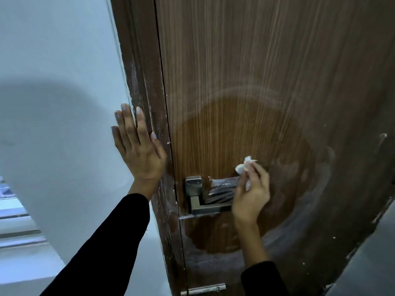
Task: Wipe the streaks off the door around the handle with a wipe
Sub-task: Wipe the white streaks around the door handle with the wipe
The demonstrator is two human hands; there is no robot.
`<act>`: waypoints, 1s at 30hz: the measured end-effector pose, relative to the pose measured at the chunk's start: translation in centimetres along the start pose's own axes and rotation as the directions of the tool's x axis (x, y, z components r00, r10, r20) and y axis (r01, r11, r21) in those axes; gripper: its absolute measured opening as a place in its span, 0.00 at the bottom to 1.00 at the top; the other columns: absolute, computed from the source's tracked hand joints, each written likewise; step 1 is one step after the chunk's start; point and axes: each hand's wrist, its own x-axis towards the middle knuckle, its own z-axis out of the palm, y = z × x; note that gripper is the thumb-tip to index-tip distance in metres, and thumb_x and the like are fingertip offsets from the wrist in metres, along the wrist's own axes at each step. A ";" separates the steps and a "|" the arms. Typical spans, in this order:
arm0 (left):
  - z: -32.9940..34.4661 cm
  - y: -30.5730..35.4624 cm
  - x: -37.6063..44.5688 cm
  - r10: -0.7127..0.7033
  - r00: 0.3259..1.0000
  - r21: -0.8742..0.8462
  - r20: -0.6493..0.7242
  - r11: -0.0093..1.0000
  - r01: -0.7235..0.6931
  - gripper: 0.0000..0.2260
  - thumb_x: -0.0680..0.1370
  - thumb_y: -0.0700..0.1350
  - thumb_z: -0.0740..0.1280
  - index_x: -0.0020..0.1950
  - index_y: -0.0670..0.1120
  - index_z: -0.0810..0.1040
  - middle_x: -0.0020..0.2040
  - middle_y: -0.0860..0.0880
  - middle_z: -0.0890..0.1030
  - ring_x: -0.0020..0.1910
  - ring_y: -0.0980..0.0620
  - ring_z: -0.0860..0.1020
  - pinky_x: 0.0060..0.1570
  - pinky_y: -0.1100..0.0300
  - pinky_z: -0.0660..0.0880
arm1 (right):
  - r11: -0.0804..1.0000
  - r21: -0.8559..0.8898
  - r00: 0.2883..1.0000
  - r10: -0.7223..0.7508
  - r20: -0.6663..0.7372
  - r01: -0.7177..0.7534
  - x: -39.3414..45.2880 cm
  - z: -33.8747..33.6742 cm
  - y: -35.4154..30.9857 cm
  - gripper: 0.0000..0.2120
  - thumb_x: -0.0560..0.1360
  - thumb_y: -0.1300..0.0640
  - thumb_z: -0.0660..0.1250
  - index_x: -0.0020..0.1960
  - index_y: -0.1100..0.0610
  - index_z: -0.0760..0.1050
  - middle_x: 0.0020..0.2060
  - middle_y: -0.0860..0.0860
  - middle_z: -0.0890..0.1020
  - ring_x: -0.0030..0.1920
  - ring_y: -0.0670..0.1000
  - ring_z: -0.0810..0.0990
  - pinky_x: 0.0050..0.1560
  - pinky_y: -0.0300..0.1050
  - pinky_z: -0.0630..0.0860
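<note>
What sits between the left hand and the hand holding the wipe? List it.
In the head view, between the left hand and the right hand pinching the wipe lie the paint-flecked door frame, the door's edge gap, and the handle.

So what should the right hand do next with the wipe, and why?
Probably sweep the wipe outward to the right: the right hand pinches it above the handle, inside a cleaned brown patch, while a hazy pale ring remains on the door beyond it.

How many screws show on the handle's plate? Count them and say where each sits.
2. One screw sits at the top left of the handle plate, the other screw at its top right. The lever may hide more lower down.
</note>
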 end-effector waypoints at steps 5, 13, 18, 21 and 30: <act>-0.1 0.1 0.1 0.003 1.000 0.001 -0.001 1.000 -0.003 0.23 0.81 0.43 0.53 0.76 0.42 0.56 0.75 0.37 0.62 0.75 0.40 0.57 0.74 0.46 0.54 | 0.998 -0.057 0.997 -0.022 0.076 0.026 -0.9 -0.5 2.1 0.12 0.73 0.70 0.65 0.55 0.65 0.78 0.55 0.59 0.78 0.54 0.55 0.78 0.58 0.35 0.69; -0.3 0.1 0.1 -0.003 1.000 0.008 0.011 1.000 0.003 0.23 0.81 0.43 0.53 0.75 0.41 0.57 0.74 0.37 0.63 0.75 0.39 0.58 0.74 0.46 0.53 | 0.999 -0.001 0.998 -0.042 0.051 0.042 -0.8 -0.5 1.4 0.09 0.71 0.71 0.68 0.50 0.65 0.80 0.49 0.58 0.81 0.49 0.50 0.78 0.54 0.26 0.68; -0.3 0.3 0.1 -0.008 1.000 0.014 0.009 1.000 0.008 0.22 0.81 0.43 0.53 0.75 0.40 0.59 0.74 0.37 0.63 0.75 0.39 0.58 0.74 0.46 0.53 | 0.983 0.039 0.967 0.181 -0.176 -0.177 1.8 -2.2 2.9 0.11 0.71 0.72 0.65 0.52 0.65 0.79 0.49 0.60 0.80 0.50 0.55 0.80 0.54 0.30 0.69; -0.2 0.2 0.1 -0.002 1.000 0.017 0.000 1.000 0.002 0.21 0.81 0.42 0.54 0.74 0.40 0.60 0.74 0.37 0.63 0.75 0.38 0.59 0.74 0.46 0.54 | 0.997 0.046 0.986 0.071 -0.153 -0.065 1.9 -1.1 1.2 0.11 0.73 0.71 0.65 0.54 0.66 0.78 0.53 0.58 0.80 0.53 0.49 0.77 0.57 0.24 0.66; -0.2 0.2 0.1 0.003 1.000 0.022 -0.009 1.000 -0.003 0.22 0.81 0.42 0.55 0.75 0.40 0.60 0.74 0.36 0.63 0.75 0.38 0.59 0.74 0.46 0.54 | 0.973 0.140 0.950 0.211 -0.231 -0.182 2.6 -2.2 4.3 0.10 0.71 0.71 0.65 0.50 0.64 0.79 0.48 0.59 0.81 0.51 0.55 0.80 0.56 0.35 0.72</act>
